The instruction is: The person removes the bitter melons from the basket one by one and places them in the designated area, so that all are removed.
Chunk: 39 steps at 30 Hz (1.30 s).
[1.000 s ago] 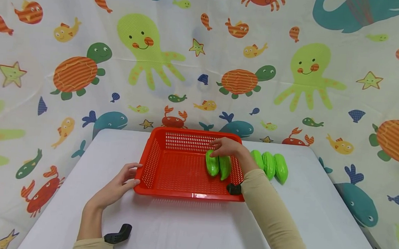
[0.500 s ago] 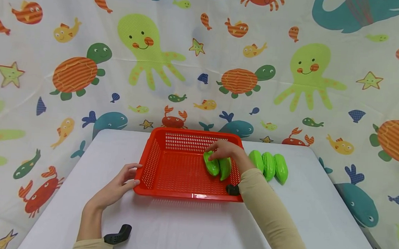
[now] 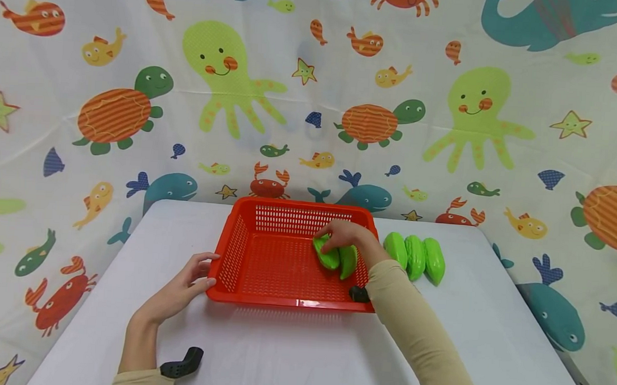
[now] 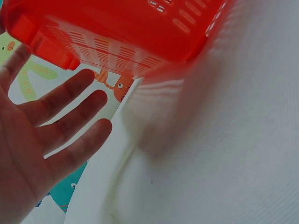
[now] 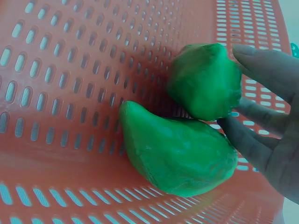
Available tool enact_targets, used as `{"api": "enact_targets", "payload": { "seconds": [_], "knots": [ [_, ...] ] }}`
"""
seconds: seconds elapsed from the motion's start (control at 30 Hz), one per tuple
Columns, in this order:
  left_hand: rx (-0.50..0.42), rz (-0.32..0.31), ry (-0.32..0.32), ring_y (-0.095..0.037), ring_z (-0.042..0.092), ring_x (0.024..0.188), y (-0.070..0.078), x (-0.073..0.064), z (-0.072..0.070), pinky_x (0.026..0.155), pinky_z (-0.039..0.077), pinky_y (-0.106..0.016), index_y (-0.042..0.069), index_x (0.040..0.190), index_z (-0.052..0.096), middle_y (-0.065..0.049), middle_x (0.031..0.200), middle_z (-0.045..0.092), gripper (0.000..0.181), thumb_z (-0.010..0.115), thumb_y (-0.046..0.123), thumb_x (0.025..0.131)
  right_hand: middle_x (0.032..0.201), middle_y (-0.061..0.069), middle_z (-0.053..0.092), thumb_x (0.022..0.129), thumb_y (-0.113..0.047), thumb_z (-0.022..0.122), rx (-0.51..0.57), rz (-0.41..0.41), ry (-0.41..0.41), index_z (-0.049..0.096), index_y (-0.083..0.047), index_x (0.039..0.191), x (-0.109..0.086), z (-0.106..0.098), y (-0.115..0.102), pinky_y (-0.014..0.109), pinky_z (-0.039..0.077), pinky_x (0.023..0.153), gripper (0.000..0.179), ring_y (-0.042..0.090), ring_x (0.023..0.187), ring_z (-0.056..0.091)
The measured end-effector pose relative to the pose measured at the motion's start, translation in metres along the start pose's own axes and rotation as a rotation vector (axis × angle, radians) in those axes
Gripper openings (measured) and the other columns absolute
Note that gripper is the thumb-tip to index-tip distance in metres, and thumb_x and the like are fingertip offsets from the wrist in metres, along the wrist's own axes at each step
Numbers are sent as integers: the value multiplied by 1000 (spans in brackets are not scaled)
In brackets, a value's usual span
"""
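Observation:
In the red basket point(image 3: 277, 267) lie two glossy green pepper-shaped pieces, both toward its right side. My right hand point(image 3: 344, 233) reaches over the right rim and pinches the far end of the left green piece point(image 5: 203, 81) between thumb and fingers. Beside it the other green piece point(image 5: 180, 151), tapered and curved, lies on the basket's mesh floor. At the left wall, my left hand point(image 3: 186, 282) touches the rim with thumb and forefinger. Its other fingers point(image 4: 77, 149) extend fairly straight below the rim in the left wrist view, apart from the basket.
Several similar objects, three green pieces point(image 3: 416, 258), stand in a row on the white table point(image 3: 298, 357), just right of the basket. Behind the table hangs a curtain point(image 3: 303, 98) printed with sea animals. A dark wrist camera point(image 3: 183, 364) sits on the left wrist.
My right hand has shifted slightly left, and the left green piece has moved and turned a little with it. The left hand and the basket look the same.

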<state>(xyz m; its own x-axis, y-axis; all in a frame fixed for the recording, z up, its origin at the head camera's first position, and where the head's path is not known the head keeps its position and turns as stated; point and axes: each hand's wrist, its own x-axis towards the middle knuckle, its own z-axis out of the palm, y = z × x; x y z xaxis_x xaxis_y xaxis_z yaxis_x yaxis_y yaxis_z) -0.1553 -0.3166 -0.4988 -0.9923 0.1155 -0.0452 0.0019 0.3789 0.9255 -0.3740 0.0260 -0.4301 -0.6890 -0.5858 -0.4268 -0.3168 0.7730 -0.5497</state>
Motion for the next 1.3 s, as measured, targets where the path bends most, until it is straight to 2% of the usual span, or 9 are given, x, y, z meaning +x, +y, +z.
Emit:
{"api": "enact_targets", "payload": {
  "seconds": [0.2,0.7,1.13,1.3],
  "knots": [
    [-4,-7,0,-44,38,133,1,-1,0,98,44,-60,24,146,29,-19,147,36,61,61,34,95,125,4,58,85,-21,77,-46,-18,-5,63,-16,132,2,3,1,39,47,98,50,22,111,50],
    [-20,0,1,-42,39,132,4,-3,1,97,45,-59,23,146,30,-18,146,38,61,62,32,95,139,2,50,85,-25,77,-108,-5,-40,57,-24,139,2,7,-4,46,43,104,58,23,121,44],
    [-22,-20,18,-41,39,133,7,0,5,98,45,-58,24,146,30,-17,146,38,62,63,34,94,127,1,57,84,-28,78,-92,-33,-27,63,-23,132,4,0,0,45,44,102,50,23,115,48],
    [-26,-14,21,-41,39,132,9,1,6,97,46,-58,24,146,30,-18,146,39,61,63,33,95,126,2,58,85,-31,76,-61,-52,-55,62,-23,133,4,-4,0,43,46,99,50,23,115,49]
  ]
}}
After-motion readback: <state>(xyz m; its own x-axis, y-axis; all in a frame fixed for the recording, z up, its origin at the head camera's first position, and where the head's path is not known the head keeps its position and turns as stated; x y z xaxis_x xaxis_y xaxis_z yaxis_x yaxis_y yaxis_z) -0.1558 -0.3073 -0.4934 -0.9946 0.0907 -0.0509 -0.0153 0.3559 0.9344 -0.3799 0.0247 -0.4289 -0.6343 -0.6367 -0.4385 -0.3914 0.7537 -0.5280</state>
